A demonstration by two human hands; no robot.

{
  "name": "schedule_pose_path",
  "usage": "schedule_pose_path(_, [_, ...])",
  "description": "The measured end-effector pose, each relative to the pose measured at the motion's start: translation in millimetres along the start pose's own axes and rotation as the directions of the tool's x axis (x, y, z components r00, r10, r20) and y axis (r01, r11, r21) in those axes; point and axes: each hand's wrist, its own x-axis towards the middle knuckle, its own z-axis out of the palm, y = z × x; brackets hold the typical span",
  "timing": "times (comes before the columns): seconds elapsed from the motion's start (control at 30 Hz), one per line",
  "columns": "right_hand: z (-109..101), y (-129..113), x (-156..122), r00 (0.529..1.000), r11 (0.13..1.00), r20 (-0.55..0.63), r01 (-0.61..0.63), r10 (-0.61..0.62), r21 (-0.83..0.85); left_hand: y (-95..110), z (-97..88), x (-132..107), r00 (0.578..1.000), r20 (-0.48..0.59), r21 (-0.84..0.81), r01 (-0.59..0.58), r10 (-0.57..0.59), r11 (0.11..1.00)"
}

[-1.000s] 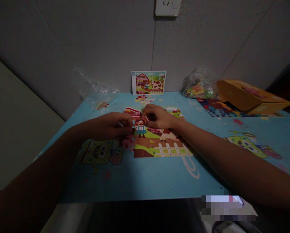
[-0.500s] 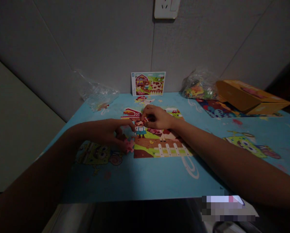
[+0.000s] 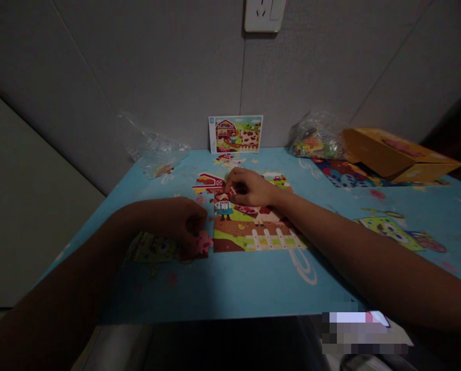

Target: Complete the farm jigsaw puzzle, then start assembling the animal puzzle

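A partly assembled farm jigsaw puzzle (image 3: 230,242) lies flat on the blue tabletop, showing a farmer, a fence and part of a barn. My left hand (image 3: 180,221) is at its left side, fingers curled, with the thumb and fingertips on a pink puzzle piece (image 3: 204,242) close to the lower left edge of the assembled part. My right hand (image 3: 251,188) rests over the upper middle of the puzzle with bent fingers pinched near the farmer's head. Whatever is under those fingertips is hidden, and the hand covers part of the picture.
A reference picture card (image 3: 236,135) leans on the wall behind the puzzle. Loose pieces (image 3: 226,158) lie before it. A clear plastic bag (image 3: 156,152) is at the left. At the right are a filled plastic bag (image 3: 315,139) and an orange box (image 3: 400,152).
My left hand has moved down and slightly left, closing over the pink piece, which sits a little lower. My right hand stays in nearly the same place.
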Motion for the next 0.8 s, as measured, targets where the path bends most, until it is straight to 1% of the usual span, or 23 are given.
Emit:
schedule_pose_path(0.27, [2,3,0,1.000,1.000,-0.006,0.003,-0.003,-0.017,2,5.1,1,1.000,-0.013,0.083,-0.002,0.003,0.997])
schedule_pose_path(0.4, [1,1,0,1.000,1.000,-0.011,0.002,-0.002,-0.022,6,4.6,-2,0.995,-0.103,0.123,-0.003,0.015,0.992])
schedule_pose_path(0.47, [1,0,0,1.000,1.000,-0.013,-0.004,0.004,-0.020,8,5.4,-3,0.992,-0.124,0.107,0.004,0.010,0.994])
schedule_pose_path(0.57, [1,0,0,1.000,1.000,-0.007,-0.001,0.001,-0.018,11,8.0,-3,0.997,-0.082,0.086,-0.003,0.010,0.996])
schedule_pose_path(0.63, [0,0,0,1.000,1.000,-0.006,0.009,-0.009,-0.019,14,9.5,-3,0.997,-0.067,0.105,-0.019,0.026,0.994])
schedule_pose_path(0.8, [-1,-2,-1,1.000,1.000,-0.008,0.008,-0.008,-0.014,19,10.3,-7,0.995,-0.075,0.159,-0.057,0.069,0.986])
